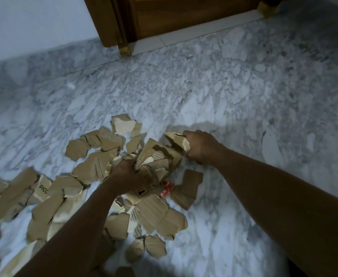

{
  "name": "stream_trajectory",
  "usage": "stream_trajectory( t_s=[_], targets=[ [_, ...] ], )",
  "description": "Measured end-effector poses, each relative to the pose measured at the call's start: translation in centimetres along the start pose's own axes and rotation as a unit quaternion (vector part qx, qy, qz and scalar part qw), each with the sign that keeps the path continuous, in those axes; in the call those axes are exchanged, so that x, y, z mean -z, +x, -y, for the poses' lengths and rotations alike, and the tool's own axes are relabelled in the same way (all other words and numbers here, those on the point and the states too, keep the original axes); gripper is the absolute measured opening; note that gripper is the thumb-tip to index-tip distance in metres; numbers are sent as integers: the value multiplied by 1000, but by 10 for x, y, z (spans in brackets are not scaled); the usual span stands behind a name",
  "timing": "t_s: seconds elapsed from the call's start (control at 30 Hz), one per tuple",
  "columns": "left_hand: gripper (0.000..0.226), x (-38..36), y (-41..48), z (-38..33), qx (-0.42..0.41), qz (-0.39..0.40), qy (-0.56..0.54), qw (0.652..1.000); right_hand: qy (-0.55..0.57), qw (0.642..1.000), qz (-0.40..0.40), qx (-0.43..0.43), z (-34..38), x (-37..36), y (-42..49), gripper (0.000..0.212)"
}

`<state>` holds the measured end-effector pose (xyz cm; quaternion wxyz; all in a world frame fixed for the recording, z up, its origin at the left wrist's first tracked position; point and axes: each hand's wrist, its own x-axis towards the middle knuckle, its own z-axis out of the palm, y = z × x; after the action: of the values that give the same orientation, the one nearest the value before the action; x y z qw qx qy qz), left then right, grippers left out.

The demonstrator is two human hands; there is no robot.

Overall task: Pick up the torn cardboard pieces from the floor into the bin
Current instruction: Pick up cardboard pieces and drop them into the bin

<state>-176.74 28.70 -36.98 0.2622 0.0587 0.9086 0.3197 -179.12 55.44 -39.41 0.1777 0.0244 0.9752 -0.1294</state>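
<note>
Several torn brown cardboard pieces point(88, 172) lie scattered over the marble floor, from the lower left to the centre. My left hand point(129, 174) is closed on a bunch of pieces point(156, 158) in the middle of the pile. My right hand point(199, 146) grips one torn piece point(177, 141) at the pile's right edge, held just above the floor. One piece carries the print "PICO" point(43, 189), another has a red label point(167, 188). No bin is in view.
A grey-white marble floor point(244, 96) spreads all around. A wooden door and frame point(164, 15) stand at the top, with a pale wall point(34, 23) at the upper left. A small white scrap point(71, 85) lies on the far floor.
</note>
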Motion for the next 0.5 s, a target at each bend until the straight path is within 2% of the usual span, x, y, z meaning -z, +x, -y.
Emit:
stream_trajectory(
  t_s=[0.13,0.2,0.3,0.43,0.5],
  targets=[
    [26,0,7,-14,-12,15,17,1000,-8,1000,-16,2,5,-3,-6,36],
    [36,2,10,-19,-28,37,30,998,25,999,-20,-6,3,-3,-14,38],
    [34,0,12,-38,-46,102,22,993,101,992,-22,-66,-19,6,-35,49],
    [18,-27,9,-76,-70,204,100,971,107,982,-1,-157,-71,23,-82,46],
    [28,-52,10,-89,-78,221,129,964,122,972,8,-202,-92,26,-107,54]
  ],
)
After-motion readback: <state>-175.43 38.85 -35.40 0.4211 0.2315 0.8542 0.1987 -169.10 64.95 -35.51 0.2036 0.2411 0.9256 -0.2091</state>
